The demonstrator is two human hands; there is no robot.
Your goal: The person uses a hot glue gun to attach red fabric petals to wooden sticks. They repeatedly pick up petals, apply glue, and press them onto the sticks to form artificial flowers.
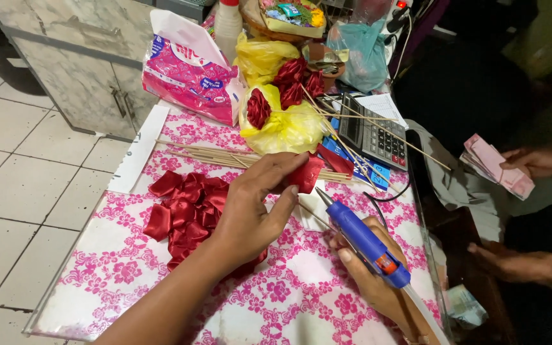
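My left hand (253, 207) reaches across the pink-flowered table cover (116, 268) and pinches a folded red ribbon piece (306, 172) between thumb and fingers. My right hand (368, 275) grips a blue glue gun (362, 239), its silver nozzle pointing up-left toward the ribbon piece, a short gap apart. A heap of red satin ribbon petals (183, 211) lies just left of my left hand. Thin wooden sticks (225, 156) lie behind it.
At the back stand a yellow bag with red ribbon roses (282, 115), a pink-and-white packet (190, 70), a calculator (378, 134) and a white bottle (228, 22). On the right, another person's hands (538, 163) hold pink banknotes (496, 166). Tiled floor lies left.
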